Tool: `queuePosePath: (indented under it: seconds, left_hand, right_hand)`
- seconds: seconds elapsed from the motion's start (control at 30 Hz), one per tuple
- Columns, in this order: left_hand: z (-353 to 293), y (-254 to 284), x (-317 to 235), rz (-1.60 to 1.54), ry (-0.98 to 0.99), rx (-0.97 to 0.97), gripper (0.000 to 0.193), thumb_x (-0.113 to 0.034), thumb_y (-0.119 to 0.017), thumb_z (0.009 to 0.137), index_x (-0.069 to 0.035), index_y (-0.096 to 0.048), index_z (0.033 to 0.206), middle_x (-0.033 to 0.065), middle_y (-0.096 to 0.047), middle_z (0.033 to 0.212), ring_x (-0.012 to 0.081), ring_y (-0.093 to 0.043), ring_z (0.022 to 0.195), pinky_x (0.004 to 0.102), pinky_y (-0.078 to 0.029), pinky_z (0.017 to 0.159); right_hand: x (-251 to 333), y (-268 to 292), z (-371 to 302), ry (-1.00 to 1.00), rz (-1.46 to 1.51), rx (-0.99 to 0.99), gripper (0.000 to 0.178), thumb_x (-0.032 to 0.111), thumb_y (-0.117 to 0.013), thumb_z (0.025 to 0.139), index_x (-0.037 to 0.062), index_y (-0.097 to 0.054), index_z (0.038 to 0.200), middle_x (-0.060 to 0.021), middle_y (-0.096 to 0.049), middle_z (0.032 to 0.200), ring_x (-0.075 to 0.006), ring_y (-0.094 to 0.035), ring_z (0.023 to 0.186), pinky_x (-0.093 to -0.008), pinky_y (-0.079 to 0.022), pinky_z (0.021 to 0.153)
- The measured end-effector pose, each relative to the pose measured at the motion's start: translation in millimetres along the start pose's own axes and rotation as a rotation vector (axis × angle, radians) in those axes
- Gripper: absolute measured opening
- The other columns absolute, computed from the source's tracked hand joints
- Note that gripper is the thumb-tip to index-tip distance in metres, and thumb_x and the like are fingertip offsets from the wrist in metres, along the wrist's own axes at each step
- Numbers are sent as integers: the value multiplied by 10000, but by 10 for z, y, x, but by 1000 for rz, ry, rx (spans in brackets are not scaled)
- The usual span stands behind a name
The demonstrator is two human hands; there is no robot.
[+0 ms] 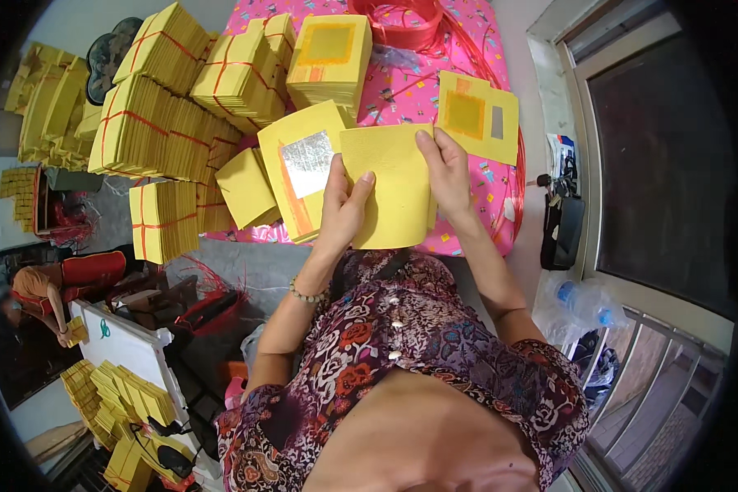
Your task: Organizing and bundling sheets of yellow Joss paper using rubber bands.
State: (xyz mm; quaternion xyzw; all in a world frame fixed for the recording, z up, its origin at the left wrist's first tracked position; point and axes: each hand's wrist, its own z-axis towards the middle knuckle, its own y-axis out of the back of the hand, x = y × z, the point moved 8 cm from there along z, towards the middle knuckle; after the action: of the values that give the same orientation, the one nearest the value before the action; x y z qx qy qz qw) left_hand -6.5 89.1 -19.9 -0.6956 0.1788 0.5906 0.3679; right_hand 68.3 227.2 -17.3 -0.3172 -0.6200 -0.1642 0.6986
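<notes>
Between my two hands is a stack of yellow paper sheets point(395, 189), its plain face turned up. My left hand point(344, 201) grips its left edge with the thumb on top. On the right edge, near the far corner, my right hand point(445, 168) is closed with its thumb on the face. Just left of it lies a yellow paper pile with a silver foil square point(308, 162) and an orange strip, partly covered by my left hand. Beyond my right hand rests a yellow sheet pile with an orange-gold square point(465, 115).
The pink patterned tabletop point(402, 88) carries a tall yellow paper stack point(330, 61) and a pink-red strapping coil point(398, 20). Yellow bundles tied with red cord point(143, 131) are heaped at left. A co-worker point(45, 287) handles yellow paper at a white table point(127, 340). A window point(664, 164) stands right.
</notes>
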Motion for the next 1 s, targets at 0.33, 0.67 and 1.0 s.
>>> queuePosePath:
  seconds: [0.33, 0.67, 1.0]
  left_hand:
    - [243, 7, 306, -42, 179, 3, 366, -25, -482, 931, -10, -398, 1287, 123, -556, 1215, 186, -562, 1083, 310, -459, 915]
    - [442, -218, 693, 20, 266, 63, 352, -33, -484, 942, -21, -420, 1288, 120, -570, 1217, 191, -561, 1102, 320, -456, 929]
    - [425, -221, 920, 88, 320, 77, 347, -33, -487, 941, -33, -420, 1282, 111, -583, 1186, 182, -584, 1051, 306, -476, 890]
  right_hand:
    - [-368, 251, -82, -239, -217, 95, 356, 306, -558, 949, -33, -660, 909, 5, -646, 730, -51, -576, 659, -226, -463, 591]
    - [-678, 621, -294, -268, -190, 22, 359, 308, -571, 940, -37, -663, 966, -13, -671, 786, -46, -590, 684, -231, -475, 595]
    - [-850, 750, -637, -404, -241, 48, 336, 290, -574, 941, -22, -653, 1037, -21, -680, 847, -47, -604, 718, -215, -488, 600]
